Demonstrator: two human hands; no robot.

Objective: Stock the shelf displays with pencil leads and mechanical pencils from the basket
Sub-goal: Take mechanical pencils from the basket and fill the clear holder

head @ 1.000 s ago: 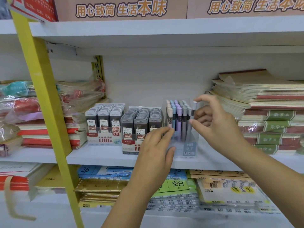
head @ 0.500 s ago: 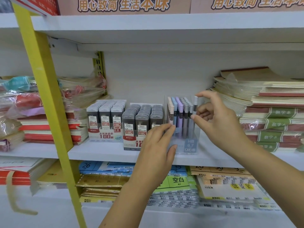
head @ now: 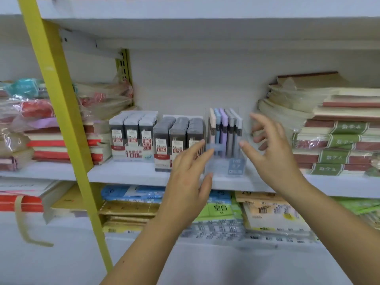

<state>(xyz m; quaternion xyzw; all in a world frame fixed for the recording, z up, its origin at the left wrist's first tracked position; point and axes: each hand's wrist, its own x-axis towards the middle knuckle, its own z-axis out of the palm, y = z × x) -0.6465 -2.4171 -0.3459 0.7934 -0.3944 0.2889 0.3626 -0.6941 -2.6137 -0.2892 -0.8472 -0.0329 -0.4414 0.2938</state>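
Right hand point(head: 273, 153) released pencil; left hand point(head: 191, 171) at display box point(head: 236, 167) edge.

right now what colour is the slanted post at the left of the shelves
Yellow: the post shows best in the head view, its only view.

White shelf point(head: 127, 173), bright yellow upright point(head: 61, 95) slanting across it. Mechanical pencils point(head: 225, 128) show pastel: pink, blue, lilac, then greys, above a blue-grey label point(head: 236, 166). Left lead boxes point(head: 133, 132) are dark with pale grey caps and red-and-white labels; the middle lead boxes point(head: 177, 133) are charcoal all over. Notebooks point(head: 339, 138) run cream and maroon with green bands.
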